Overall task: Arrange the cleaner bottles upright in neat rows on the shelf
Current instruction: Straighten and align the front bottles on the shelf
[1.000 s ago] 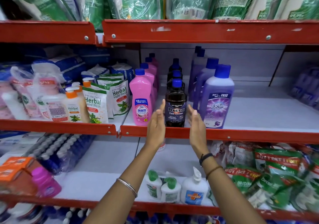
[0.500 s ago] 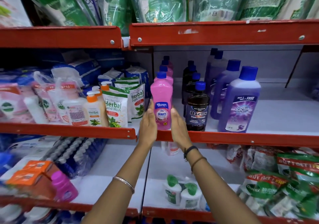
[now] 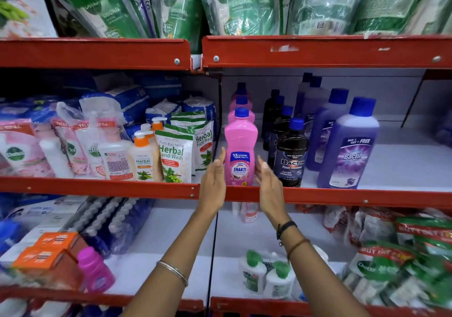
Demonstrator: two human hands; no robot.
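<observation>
A pink Shakti cleaner bottle [image 3: 241,150] with a blue cap stands upright at the front of the middle shelf [image 3: 342,195], heading a row of pink bottles. To its right stand a row of black Bactin bottles [image 3: 291,157] and a row of purple Bactin bottles [image 3: 347,150]. My left hand [image 3: 214,182] is flat and open just left of the front pink bottle. My right hand [image 3: 269,184] is open just to its right. Both palms face the bottle with a small gap.
Herbal hand wash pouches [image 3: 175,156] and pump bottles [image 3: 144,157] fill the shelf to the left. Green Dettol refill packs [image 3: 232,3] hang over the upper shelf. The lower shelf holds small white bottles [image 3: 266,275], a magenta bottle [image 3: 96,271] and orange boxes [image 3: 46,250].
My hands moved left from the black bottle to the front pink bottle, pressed against its sides, and have now drawn slightly apart from it.
</observation>
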